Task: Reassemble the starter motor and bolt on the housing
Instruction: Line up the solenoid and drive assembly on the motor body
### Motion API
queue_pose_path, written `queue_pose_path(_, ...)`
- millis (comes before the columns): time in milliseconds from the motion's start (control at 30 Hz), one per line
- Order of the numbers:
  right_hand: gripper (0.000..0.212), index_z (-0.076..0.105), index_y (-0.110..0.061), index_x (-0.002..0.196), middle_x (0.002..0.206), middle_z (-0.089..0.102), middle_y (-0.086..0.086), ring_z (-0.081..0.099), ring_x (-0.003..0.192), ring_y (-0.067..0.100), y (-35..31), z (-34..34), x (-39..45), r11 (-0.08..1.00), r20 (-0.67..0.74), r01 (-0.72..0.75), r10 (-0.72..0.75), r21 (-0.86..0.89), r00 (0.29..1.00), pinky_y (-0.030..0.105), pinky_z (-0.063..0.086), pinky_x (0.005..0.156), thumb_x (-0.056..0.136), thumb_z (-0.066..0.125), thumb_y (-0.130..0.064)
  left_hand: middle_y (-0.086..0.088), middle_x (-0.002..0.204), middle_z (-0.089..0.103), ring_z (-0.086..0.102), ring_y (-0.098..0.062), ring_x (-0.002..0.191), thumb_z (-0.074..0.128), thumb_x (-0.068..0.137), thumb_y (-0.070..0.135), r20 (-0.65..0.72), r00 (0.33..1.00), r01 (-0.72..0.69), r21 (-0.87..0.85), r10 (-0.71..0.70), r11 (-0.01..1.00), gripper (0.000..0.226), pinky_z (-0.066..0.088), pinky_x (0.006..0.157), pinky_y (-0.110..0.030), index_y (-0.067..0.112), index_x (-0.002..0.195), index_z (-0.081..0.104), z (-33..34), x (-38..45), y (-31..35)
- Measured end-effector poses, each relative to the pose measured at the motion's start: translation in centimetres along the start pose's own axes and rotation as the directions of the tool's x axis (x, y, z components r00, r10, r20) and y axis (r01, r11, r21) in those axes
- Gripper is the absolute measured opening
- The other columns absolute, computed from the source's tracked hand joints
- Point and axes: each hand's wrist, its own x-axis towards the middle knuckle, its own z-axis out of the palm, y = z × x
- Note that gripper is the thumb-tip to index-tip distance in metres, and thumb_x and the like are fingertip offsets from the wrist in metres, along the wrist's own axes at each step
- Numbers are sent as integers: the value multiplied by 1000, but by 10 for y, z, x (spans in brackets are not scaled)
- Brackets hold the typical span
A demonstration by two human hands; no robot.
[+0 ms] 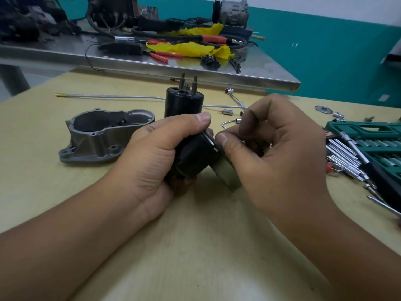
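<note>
Wood-toned tabletop (195, 246) is filling most of what we are seeing, and behind it a steel workbench (217, 70) is carrying cables, red-handled pliers (160, 55) and a yellow rag (191, 47). On the right edge of the table we are looking at a green socket set (373, 140), lying open with chrome bits spilling beside it.

Left of centre, the grey cast housing (102, 135) is lying on the table with its hollow side up, apart from both hands. Just behind the hands, a black cylinder (184, 103) with two studs on top is standing upright on the table.

We are gripping the dark motor body (195, 157) in our left hand (152, 157), fingers and thumb wrapped around it, holding it tilted just above the table at the centre. Our right hand (277, 153) is meeting it from the right, thumb pressing at the body's end edge and fingers curled around a flat grey metal part (227, 174) set against that end. We cannot tell how the two pieces are joining, since the fingers are hiding the seam.

A thin long rod (108, 96) is lying across the table behind the housing, and small loose sockets (227, 111) are scattered near the right hand.
</note>
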Motion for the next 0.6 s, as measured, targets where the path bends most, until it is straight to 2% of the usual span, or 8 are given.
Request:
queue_pose_path(133, 43, 49, -33, 83, 79, 70, -2, 72, 78, 11, -1, -1, 1, 999, 13, 17, -17, 36, 1000, 18, 54, 63, 83, 79, -2, -10, 88, 75, 67, -16, 62, 83, 48, 41, -18, 1000, 6, 1, -6, 1000, 59, 43, 48, -24, 12, 99, 79, 0, 0, 0)
queue_pose_path(333, 33, 59, -22, 91, 85, 76, -5, 75, 83, 6, 0, -3, -1, 997, 85, 17, -24, 80, 996, 33, 60, 67, 85, 70, 8, -9, 85, 73, 65, -15, 59, 83, 48, 41, -21, 1000, 18, 3, -18, 1000, 53, 42, 45, -22, 16, 93, 78, 1, -1, 1)
queue_pose_path(467, 33, 60, -25, 91, 89, 75, -12, 74, 86, 0, 1, -4, 0, 998, 99, 7, -13, 57, 995, 23, 60, 70, 84, 72, 5, -10, 86, 72, 64, -15, 59, 83, 49, 43, -31, 999, 16, 16, -16, 1000, 68, 41, 46, -23, 4, 104, 76, 1, 0, 1)
queue_pose_path(533, 33, 60, -25, 93, 89, 75, -10, 73, 88, 0, 0, -5, 1, 998, 103, 1, -8, 65, 995, 19, 59, 73, 84, 73, 4, -10, 85, 71, 64, -16, 59, 83, 51, 42, -22, 1000, 9, 10, -9, 1000, 60, 42, 45, -22, 6, 100, 78, 1, 1, 0)
queue_pose_path(600, 32, 60, -22, 92, 89, 75, -6, 74, 87, 1, -1, -5, 1, 996, 103, -11, 2, 86, 995, 24, 60, 73, 83, 74, 6, -9, 82, 71, 65, -16, 59, 84, 54, 38, -3, 1000, -3, -1, 3, 1000, 44, 42, 45, -22, 13, 89, 79, -1, 0, 0)
